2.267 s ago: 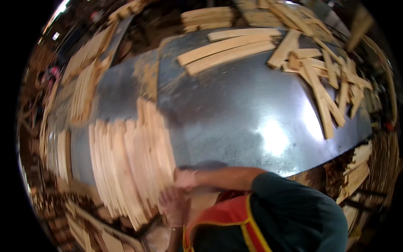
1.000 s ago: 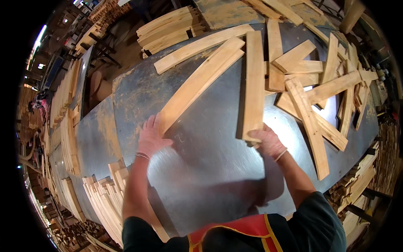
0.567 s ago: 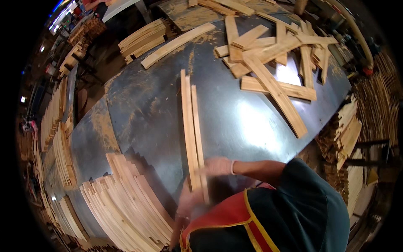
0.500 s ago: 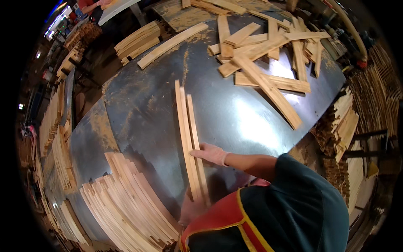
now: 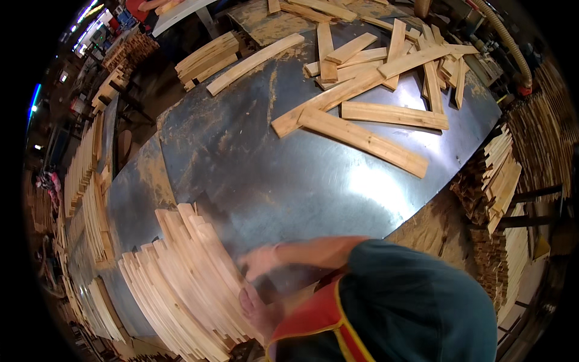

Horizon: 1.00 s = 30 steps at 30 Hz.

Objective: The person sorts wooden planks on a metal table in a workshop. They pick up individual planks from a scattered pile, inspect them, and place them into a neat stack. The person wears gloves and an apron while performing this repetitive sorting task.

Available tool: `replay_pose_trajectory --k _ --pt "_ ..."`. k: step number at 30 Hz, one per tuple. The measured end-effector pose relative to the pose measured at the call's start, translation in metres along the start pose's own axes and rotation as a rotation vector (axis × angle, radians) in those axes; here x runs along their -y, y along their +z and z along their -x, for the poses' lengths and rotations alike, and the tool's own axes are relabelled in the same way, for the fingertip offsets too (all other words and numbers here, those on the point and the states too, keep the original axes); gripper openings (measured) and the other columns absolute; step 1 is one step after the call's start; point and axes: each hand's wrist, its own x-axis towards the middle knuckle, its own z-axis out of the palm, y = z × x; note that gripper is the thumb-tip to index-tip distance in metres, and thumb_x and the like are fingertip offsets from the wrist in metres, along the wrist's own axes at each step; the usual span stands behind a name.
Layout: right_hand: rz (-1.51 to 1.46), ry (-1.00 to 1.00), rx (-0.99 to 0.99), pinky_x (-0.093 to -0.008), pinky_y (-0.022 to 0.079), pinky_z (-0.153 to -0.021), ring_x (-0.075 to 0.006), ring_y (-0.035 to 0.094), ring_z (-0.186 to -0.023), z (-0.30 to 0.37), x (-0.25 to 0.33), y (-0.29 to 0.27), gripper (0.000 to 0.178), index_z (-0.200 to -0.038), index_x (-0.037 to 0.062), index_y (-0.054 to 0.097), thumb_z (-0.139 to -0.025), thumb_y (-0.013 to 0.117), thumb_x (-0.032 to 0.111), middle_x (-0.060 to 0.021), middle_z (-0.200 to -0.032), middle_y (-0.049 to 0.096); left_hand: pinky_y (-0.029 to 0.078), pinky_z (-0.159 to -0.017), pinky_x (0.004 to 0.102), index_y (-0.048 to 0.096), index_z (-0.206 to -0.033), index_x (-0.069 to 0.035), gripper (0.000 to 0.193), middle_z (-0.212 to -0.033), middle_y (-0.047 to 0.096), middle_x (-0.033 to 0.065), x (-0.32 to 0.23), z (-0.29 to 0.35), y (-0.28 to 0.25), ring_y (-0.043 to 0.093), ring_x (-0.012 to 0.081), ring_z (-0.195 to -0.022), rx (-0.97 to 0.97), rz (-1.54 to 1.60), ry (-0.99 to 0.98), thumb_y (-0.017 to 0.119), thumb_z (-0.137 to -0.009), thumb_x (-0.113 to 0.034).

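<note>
A row of pale wooden slats (image 5: 181, 283) stands on edge, packed side by side, at the near left of the metal table. At the right side of this row, my left hand (image 5: 256, 309) lies against the outermost slat, its fingers extended along the wood. Just beyond it is my right hand (image 5: 260, 262), smeared by motion and close to the same slat. Its finger positions are unclear. On the far right of the table, loose wooden boards (image 5: 362, 140) lie crossed in a heap.
The dark metal table (image 5: 289, 199) carries sawdust. One curved slat (image 5: 256, 63) lies alone near its far edge, beside a stacked bundle of boards (image 5: 208, 57). More wood is piled on the right (image 5: 503, 172). Another person's arm (image 5: 151, 5) shows at the far left.
The slats I held at mid-table have moved left to the row, and both hands have moved there too. Two boards at the near side of the heap have shifted leftward and turned.
</note>
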Motion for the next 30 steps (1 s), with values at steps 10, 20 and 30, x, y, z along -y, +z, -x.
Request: replay_pose_trajectory --k 10,20,30 --pt "0.466 0.668 -0.818 -0.0529 0.051 -0.1 -0.0405 0.062 -0.121 0.282 -0.18 -0.236 0.071 -0.15 0.0053 0.048 -0.088 0.072 0.028 -0.0251 -0.126 0.065 0.041 -0.118 0.0478 0.045 -0.159 -0.005 0.089 -0.161 0.043 0.0264 -0.17 -0.128 0.065 0.048 0.0421 -0.143 0.452 0.521 0.012 0.081 -0.083 -0.034" --pt "1.146 0.366 -0.613 -0.0496 0.045 -0.112 -0.0372 0.054 -0.138 0.199 -0.232 -0.464 0.091 -0.16 0.0151 0.041 -0.078 0.079 0.025 -0.0141 -0.143 0.062 0.04 -0.12 0.0483 0.041 -0.162 -0.011 0.088 -0.164 0.041 0.0195 -0.273 -0.191 0.105 0.045 0.0404 -0.147 0.499 0.243 0.106 0.08 -0.087 -0.04" --pt "0.911 0.427 -0.403 -0.0458 0.049 -0.112 -0.0397 0.057 -0.135 0.228 -0.201 -0.392 0.105 -0.164 0.0176 0.035 -0.073 0.083 0.038 -0.0218 -0.145 0.059 0.036 -0.121 0.0495 0.043 -0.16 -0.007 0.084 -0.161 0.043 0.0253 -0.241 -0.138 0.096 0.044 0.0419 -0.147 0.541 0.401 -0.03 0.073 -0.089 -0.04"
